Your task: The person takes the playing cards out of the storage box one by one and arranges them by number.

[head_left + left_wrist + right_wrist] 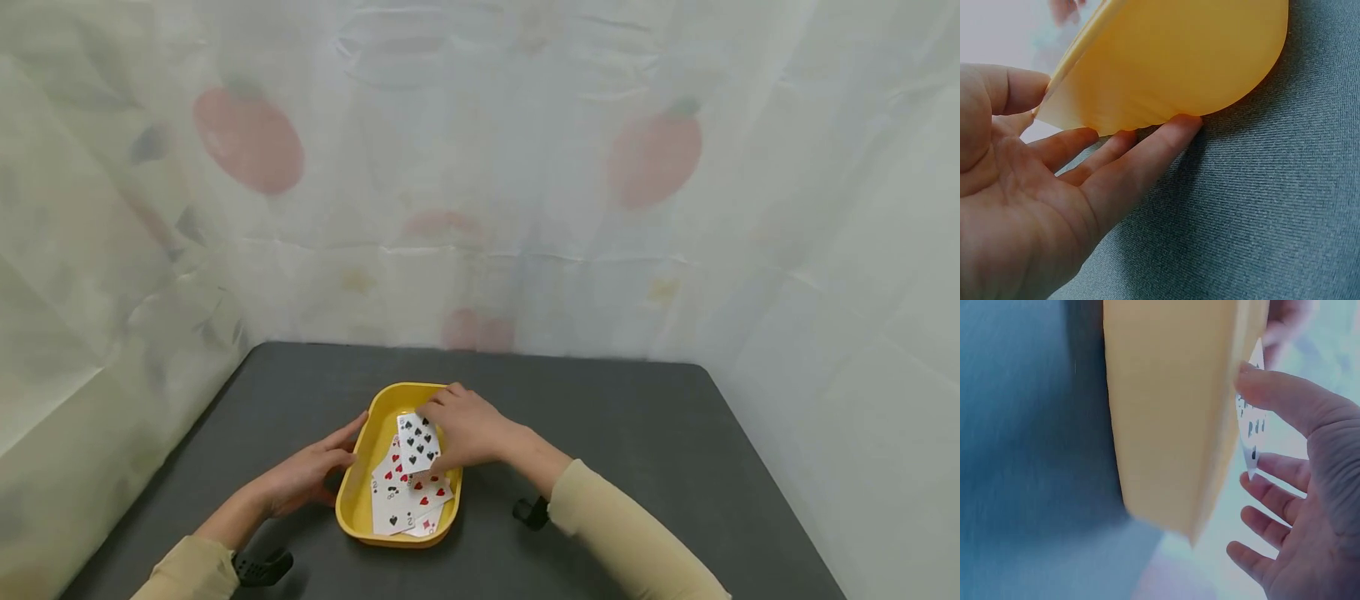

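- Your right hand (pixel 465 429) pinches one playing card (pixel 417 442), a black-suited spot card, between thumb and fingers, holding it over the yellow tray (pixel 358 487).
- Your left hand (pixel 307 475) lies with fingers straight against the tray's left outer wall, thumb at the rim; it steadies rather than grips.
- The remaining cards (pixel 405 500) lie face up in a loose heap in the tray's near half, directly below and toward you from the held card.
- The tray's long axis runs away from you on the dark table (pixel 637 433).
- Your right hand is nearer to the heap.

Smooth plastic tray (pixel 360 467); woven tablecloth (pixel 637 433)
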